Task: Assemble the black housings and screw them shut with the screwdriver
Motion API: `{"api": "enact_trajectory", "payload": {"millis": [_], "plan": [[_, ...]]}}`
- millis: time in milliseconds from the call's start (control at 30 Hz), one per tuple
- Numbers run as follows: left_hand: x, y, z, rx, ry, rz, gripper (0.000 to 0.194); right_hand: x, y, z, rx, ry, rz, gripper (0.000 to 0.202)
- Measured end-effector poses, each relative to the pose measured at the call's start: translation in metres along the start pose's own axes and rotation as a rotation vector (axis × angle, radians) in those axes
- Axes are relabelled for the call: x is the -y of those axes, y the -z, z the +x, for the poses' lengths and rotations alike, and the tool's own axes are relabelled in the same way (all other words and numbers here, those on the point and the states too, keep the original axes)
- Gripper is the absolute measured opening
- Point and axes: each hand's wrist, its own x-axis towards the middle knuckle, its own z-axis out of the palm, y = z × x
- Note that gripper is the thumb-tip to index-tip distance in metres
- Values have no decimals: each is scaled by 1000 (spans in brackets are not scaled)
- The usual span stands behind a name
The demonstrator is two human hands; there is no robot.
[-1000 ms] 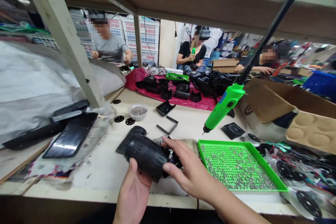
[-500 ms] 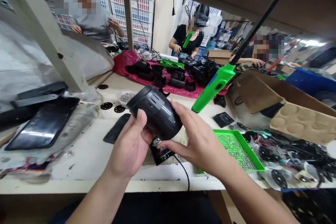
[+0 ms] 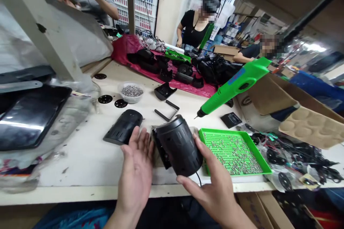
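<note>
My right hand (image 3: 215, 182) grips a rounded black plastic housing (image 3: 181, 146) by its right side and lower end, thumb below. A cord hangs from beneath the housing, and a dark part shows along its left side. My left hand (image 3: 137, 171) is open, palm up and fingers spread, just left of the housing and apart from it. Beyond its fingertips lies a curved black cover (image 3: 125, 127). A thin U-shaped bracket (image 3: 172, 104) and a black shell piece (image 3: 163, 92) rest behind the housing. A green electric screwdriver (image 3: 233, 87) hangs tilted, its bit above the table.
A green tray (image 3: 264, 166) of screws stands right of my right hand; a bowl (image 3: 131, 101) of small metal pieces sits farther back. Tangled wires (image 3: 295, 150) and a cardboard box (image 3: 268, 93) are at right, a tablet (image 3: 34, 118) at left. Co-workers sit beyond.
My left hand has let go of the housing and opened. The housing, in my right hand, has moved right and down and turned more upright. The screwdriver appears swung further over.
</note>
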Motion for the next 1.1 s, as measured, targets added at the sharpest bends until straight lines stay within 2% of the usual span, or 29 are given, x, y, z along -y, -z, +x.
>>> {"api": "enact_trajectory", "payload": {"millis": [167,300,500,700,800,900,1033,1100], "plan": [[9,-4,-6,-11,68,-64,65,6,-23,-2,2,25,-35,65],[13,-4,-9,28,48,-67,64,4,-32,1,0,2,-84,61],[13,-7,-6,42,36,-2,66,2,-32,6,61,-132,-151,61],[11,-6,-4,49,164,139,63,3,-27,5,134,-188,-95,63],[10,-5,-2,81,162,283,61,-2,-26,-3,148,-190,-35,62],[7,-4,3,110,136,386,72,-11,-27,-13,134,-196,30,61],[4,-8,10,268,186,425,79,-21,-29,-22,105,-236,103,60],[5,-12,9,289,193,408,79,-22,-30,-23,91,-221,116,60]]}}
